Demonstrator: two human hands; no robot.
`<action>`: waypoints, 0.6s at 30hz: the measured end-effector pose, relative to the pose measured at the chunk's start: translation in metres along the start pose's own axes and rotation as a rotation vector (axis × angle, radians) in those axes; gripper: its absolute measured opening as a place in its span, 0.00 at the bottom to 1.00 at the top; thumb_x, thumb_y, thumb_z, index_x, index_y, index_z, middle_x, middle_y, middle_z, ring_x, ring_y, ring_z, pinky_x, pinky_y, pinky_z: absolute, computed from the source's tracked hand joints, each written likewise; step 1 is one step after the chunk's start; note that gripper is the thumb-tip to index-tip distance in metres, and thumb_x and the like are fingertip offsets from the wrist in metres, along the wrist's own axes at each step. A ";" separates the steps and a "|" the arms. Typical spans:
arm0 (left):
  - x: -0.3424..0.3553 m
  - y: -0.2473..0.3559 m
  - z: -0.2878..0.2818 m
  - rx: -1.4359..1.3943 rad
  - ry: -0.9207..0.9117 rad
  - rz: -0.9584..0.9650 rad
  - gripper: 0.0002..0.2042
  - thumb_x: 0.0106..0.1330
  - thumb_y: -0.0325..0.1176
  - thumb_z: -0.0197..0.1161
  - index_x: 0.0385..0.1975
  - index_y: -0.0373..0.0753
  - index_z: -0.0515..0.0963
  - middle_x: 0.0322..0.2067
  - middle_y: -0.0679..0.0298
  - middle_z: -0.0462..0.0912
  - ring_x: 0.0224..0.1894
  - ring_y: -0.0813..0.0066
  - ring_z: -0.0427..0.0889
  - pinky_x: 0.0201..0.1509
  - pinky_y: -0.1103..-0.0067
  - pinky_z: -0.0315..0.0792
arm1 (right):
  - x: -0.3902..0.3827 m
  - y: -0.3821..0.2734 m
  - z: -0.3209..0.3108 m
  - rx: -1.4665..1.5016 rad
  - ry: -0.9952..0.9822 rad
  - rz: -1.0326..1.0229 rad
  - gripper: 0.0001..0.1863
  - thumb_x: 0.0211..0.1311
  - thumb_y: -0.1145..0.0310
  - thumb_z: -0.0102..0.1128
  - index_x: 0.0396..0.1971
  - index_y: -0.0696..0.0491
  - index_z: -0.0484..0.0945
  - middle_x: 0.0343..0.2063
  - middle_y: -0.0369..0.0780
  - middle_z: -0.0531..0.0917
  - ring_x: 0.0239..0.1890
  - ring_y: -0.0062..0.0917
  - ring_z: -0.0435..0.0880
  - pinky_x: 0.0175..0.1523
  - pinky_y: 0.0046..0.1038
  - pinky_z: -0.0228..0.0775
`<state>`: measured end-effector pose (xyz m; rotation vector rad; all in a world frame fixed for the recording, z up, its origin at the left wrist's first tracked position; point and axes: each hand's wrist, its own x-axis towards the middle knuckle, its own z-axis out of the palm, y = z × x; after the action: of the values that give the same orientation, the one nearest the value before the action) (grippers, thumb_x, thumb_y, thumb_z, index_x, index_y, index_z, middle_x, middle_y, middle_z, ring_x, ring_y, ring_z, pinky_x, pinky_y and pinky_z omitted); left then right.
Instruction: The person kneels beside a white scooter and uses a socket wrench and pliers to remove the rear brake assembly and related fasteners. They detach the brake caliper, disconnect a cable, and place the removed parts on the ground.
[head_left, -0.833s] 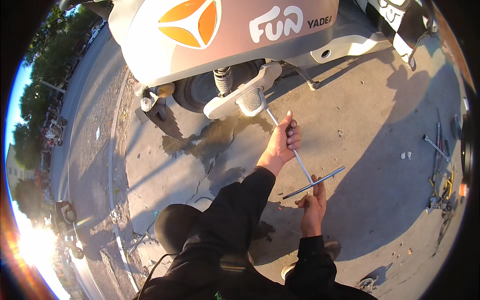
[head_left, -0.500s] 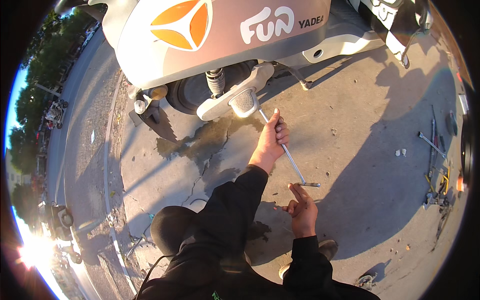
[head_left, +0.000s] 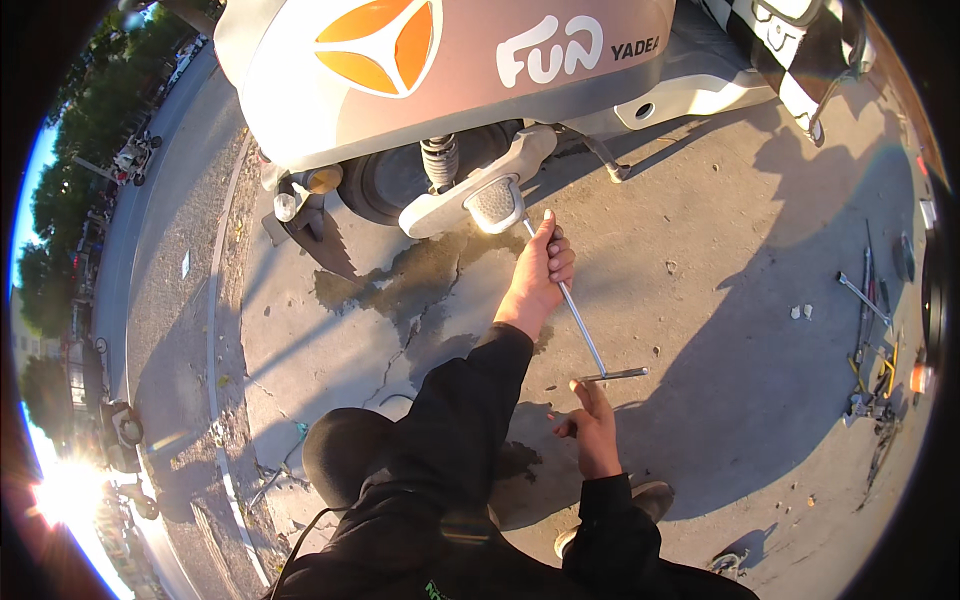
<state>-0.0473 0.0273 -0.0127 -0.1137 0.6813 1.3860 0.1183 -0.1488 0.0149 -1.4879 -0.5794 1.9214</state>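
Observation:
My left hand (head_left: 540,265) is wrapped round the long shaft of a silver T-handle wrench (head_left: 585,330), thumb along it. The shaft's top end meets the pale housing (head_left: 430,218) with a textured end (head_left: 490,205), beside a scooter's rear wheel (head_left: 375,180); exactly what it engages is hidden. Below, my right hand (head_left: 595,425) has its fingers partly stretched out, their tips touching the crossbar from beneath, not wrapped round it. Above both hands is the scooter's pink-brown and white body (head_left: 450,110) with an orange emblem, and a coiled shock absorber (head_left: 440,160) hangs under it.
Several loose tools (head_left: 865,300) lie on the concrete (head_left: 700,260) at the right. A scooter stand (head_left: 610,165) reaches the ground right of the wheel. My dark-clothed knee (head_left: 340,450) is lower left. A road (head_left: 170,200) with parked two-wheelers (head_left: 130,160) runs along the left.
The wrench's crossbar has swung round from a steep slant to nearly level. My right hand has moved slightly left and down, and my left hand stays round the shaft.

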 end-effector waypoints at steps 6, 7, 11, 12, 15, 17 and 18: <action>0.001 0.002 -0.002 -0.016 -0.023 0.001 0.16 0.72 0.47 0.60 0.28 0.45 0.67 0.17 0.77 0.60 0.14 0.89 0.56 0.12 0.88 0.48 | -0.012 -0.017 -0.028 -0.107 -0.526 -0.247 0.38 0.63 0.76 0.54 0.73 0.55 0.53 0.62 0.43 0.73 0.27 0.15 0.74 0.39 0.21 0.72; 0.001 0.002 -0.002 -0.021 -0.027 0.007 0.16 0.72 0.47 0.60 0.28 0.45 0.68 0.17 0.77 0.60 0.14 0.89 0.56 0.13 0.89 0.48 | -0.014 -0.014 -0.024 -0.146 -0.594 -0.120 0.38 0.63 0.75 0.55 0.73 0.55 0.53 0.61 0.43 0.73 0.27 0.15 0.74 0.39 0.21 0.72; 0.001 0.003 -0.001 -0.024 -0.016 0.020 0.16 0.72 0.47 0.60 0.28 0.45 0.68 0.17 0.77 0.60 0.14 0.90 0.55 0.12 0.89 0.48 | -0.001 -0.002 -0.005 0.022 -0.464 -0.037 0.37 0.68 0.65 0.56 0.74 0.53 0.53 0.55 0.41 0.77 0.26 0.15 0.73 0.40 0.21 0.71; 0.001 0.004 -0.001 -0.027 -0.017 0.018 0.16 0.72 0.47 0.60 0.28 0.45 0.68 0.17 0.77 0.60 0.14 0.90 0.55 0.12 0.89 0.48 | 0.005 -0.005 -0.006 0.299 -0.310 -0.021 0.37 0.68 0.63 0.55 0.74 0.53 0.52 0.56 0.41 0.77 0.27 0.15 0.74 0.41 0.22 0.71; 0.004 0.010 0.001 -0.088 -0.030 -0.019 0.15 0.71 0.46 0.61 0.28 0.44 0.68 0.17 0.77 0.60 0.14 0.90 0.55 0.12 0.89 0.48 | 0.015 -0.021 -0.024 0.737 -0.253 -0.180 0.35 0.70 0.57 0.52 0.72 0.55 0.56 0.59 0.41 0.75 0.27 0.17 0.74 0.42 0.25 0.71; 0.006 0.016 0.002 -0.066 -0.004 0.013 0.15 0.71 0.45 0.61 0.28 0.44 0.68 0.17 0.77 0.60 0.14 0.90 0.55 0.12 0.89 0.48 | 0.008 -0.029 -0.037 0.543 -0.405 -0.304 0.33 0.71 0.54 0.49 0.70 0.57 0.61 0.61 0.42 0.74 0.28 0.18 0.76 0.43 0.26 0.72; 0.007 0.018 0.002 -0.036 -0.027 0.040 0.15 0.71 0.45 0.61 0.28 0.44 0.68 0.17 0.77 0.60 0.14 0.90 0.55 0.12 0.89 0.48 | 0.002 -0.029 -0.042 0.263 -0.497 -0.335 0.32 0.72 0.53 0.48 0.68 0.58 0.64 0.62 0.42 0.74 0.29 0.19 0.77 0.44 0.27 0.72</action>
<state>-0.0632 0.0377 -0.0089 -0.1094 0.6393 1.4363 0.1644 -0.1286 0.0225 -0.6957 -0.7066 2.0011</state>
